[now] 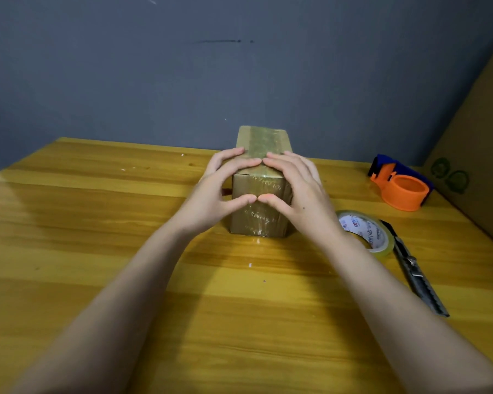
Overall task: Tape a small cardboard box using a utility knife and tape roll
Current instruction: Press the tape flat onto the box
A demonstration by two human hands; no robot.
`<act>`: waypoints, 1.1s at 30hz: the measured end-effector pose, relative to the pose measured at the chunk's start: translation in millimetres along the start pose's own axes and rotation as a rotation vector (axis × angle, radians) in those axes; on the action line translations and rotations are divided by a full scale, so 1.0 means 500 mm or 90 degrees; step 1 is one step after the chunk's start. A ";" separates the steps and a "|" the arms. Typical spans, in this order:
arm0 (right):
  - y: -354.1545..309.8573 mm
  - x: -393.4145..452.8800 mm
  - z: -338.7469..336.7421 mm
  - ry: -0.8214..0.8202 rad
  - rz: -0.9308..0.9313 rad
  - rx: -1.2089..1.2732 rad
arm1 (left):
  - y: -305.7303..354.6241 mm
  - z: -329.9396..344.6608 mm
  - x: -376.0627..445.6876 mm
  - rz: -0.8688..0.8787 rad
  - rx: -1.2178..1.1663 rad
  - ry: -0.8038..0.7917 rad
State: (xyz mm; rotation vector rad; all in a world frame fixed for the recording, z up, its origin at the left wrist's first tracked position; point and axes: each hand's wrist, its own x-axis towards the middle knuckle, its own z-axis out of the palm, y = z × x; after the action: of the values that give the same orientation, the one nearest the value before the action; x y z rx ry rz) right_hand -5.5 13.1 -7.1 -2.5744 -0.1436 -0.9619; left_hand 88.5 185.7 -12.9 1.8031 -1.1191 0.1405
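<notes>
A small brown cardboard box (261, 140) stands on the wooden table, with shiny clear tape running along its top and down its near face. My left hand (217, 189) and my right hand (296, 189) both rest on the near end of the box, fingers spread over the top edge and thumbs pressed on the front face, thumb tips almost touching. A roll of clear tape (366, 233) lies flat to the right of my right wrist. Beside it lies a dark utility knife (416, 268), pointing away from me.
An orange and blue tape dispenser (402, 184) sits at the back right. A large cardboard box (478, 155) leans at the right edge. A grey wall (239, 66) rises behind the wooden table (97, 223), just past the small box.
</notes>
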 end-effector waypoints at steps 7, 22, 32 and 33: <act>0.002 0.001 -0.016 -0.074 -0.008 -0.076 | 0.002 -0.001 0.001 0.009 0.030 -0.019; 0.009 0.006 0.002 0.028 0.043 0.129 | 0.029 0.055 0.015 -0.054 -0.002 0.182; 0.019 0.001 -0.011 -0.046 0.002 0.060 | 0.009 0.049 0.007 -0.011 0.030 0.145; 0.020 0.001 -0.013 -0.059 0.001 0.057 | 0.008 0.046 0.007 -0.006 0.040 0.138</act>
State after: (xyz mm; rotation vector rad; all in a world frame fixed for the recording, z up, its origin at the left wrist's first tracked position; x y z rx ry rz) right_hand -6.8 1.5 -5.6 -2.5364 -0.2047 -0.8177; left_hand 79.1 165.1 -20.3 1.8002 -0.9612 0.3595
